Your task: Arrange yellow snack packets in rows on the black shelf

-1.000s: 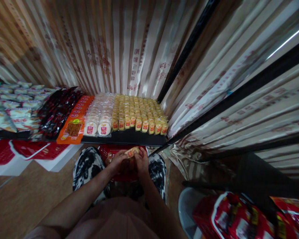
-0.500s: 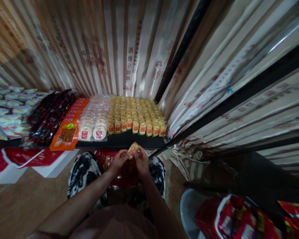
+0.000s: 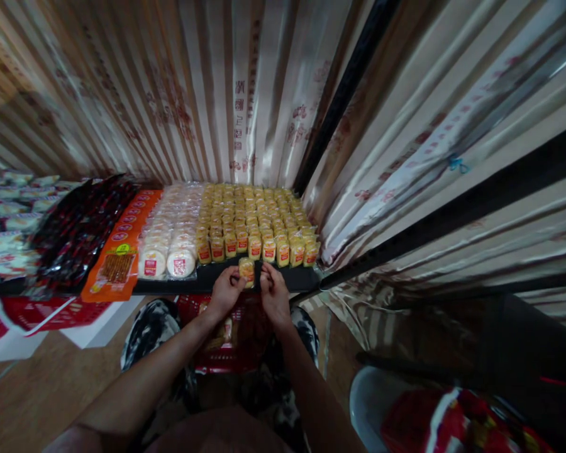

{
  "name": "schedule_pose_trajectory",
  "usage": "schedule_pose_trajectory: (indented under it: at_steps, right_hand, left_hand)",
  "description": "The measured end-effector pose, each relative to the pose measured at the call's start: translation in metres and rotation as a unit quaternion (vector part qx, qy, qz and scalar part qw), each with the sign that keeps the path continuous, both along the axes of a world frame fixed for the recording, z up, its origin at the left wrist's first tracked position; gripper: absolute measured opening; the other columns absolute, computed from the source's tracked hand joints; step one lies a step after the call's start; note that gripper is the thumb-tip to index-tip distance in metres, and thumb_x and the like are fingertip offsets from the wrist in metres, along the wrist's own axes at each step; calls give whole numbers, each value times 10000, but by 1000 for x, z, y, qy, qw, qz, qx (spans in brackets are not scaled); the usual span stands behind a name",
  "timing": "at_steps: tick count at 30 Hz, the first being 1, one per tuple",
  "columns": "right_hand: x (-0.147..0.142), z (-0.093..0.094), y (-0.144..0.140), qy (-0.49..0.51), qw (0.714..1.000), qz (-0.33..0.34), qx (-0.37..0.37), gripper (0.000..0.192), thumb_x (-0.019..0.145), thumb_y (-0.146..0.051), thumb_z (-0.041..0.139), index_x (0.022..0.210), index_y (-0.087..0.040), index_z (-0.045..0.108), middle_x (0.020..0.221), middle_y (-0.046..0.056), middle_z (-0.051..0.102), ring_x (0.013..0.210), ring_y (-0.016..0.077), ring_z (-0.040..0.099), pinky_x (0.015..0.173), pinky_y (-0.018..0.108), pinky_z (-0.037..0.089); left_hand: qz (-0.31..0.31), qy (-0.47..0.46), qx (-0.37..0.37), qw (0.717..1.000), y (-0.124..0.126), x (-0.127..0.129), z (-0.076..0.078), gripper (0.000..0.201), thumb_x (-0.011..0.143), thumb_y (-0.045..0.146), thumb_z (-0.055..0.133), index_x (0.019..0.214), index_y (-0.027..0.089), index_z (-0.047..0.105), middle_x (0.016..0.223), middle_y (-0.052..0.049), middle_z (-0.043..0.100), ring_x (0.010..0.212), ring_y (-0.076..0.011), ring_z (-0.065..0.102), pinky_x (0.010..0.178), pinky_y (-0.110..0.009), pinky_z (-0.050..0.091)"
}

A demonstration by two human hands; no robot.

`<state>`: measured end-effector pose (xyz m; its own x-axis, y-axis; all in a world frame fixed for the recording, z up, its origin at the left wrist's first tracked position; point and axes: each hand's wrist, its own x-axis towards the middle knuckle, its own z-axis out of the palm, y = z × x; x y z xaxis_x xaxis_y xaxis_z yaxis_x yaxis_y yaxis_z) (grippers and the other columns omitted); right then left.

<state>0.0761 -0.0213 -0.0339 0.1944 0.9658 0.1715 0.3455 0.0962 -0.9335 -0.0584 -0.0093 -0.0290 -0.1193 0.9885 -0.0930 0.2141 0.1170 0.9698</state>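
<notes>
Between thumb and fingertips, my left hand (image 3: 227, 291) grips a small yellow wrapped snack cake (image 3: 246, 273) with a red label, upright at the shelf's front edge. To its right, apart from that cake, my right hand (image 3: 275, 293) has loosely curled, parted fingers and nothing visible in them. Just behind stand tight rows of matching wrapped snack cakes (image 3: 256, 217) on the black shelf (image 3: 217, 274). Below my hands, between my knees, a red basket (image 3: 229, 362) contains a few more wrapped pieces, partly covered by my hands and forearms.
Left along the shelf are round white wrapped crackers (image 3: 180, 263), an orange snack bag (image 3: 117, 251), dark packets (image 3: 78, 226) and white packets (image 3: 9, 245). A striped curtain (image 3: 245, 94) and black posts (image 3: 344, 94) border it. A pale tub (image 3: 372, 402) with red packets stands lower right.
The snack cake has moved from both hands' grasp over the basket forward to the shelf edge. My right hand has let go and shifted right. The view has tilted slightly.
</notes>
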Motion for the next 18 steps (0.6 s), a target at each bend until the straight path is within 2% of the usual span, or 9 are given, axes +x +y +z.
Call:
schedule_pose_trajectory:
  at_steps: [5,9,14,18]
  right_hand:
    - [11,3,21,-112,991,-32,62,383,884,-267,343,1176,-168,569,1113,119,594,1050,193,534,943,373,424]
    - [14,-7,28,-143,987,-35,67,406,887,-248,320,1204,-154,554,1131,130,590,1069,205,524,944,375,419]
    - [16,-20,27,-177,981,-11,83,416,878,-227,344,1251,-175,521,1139,108,592,1063,189,541,926,329,439]
    - [15,-23,28,-198,975,-31,98,425,873,-206,348,1266,-160,504,1125,111,603,1041,190,555,905,326,458]
  left_hand:
    - [21,40,23,999,20,13,5,208,725,238,597,918,162,616,804,-9,595,587,-97,489,615,-210,408]
    - [10,116,59,991,30,23,6,228,755,246,581,970,173,603,853,-22,597,637,-119,516,677,-237,417]
    - [21,149,62,987,33,31,-4,244,796,260,540,1023,171,531,869,-25,585,627,-114,521,658,-239,424]
    - [39,144,109,983,35,33,-17,245,808,261,524,1027,157,494,882,-30,546,647,-112,511,664,-242,443]
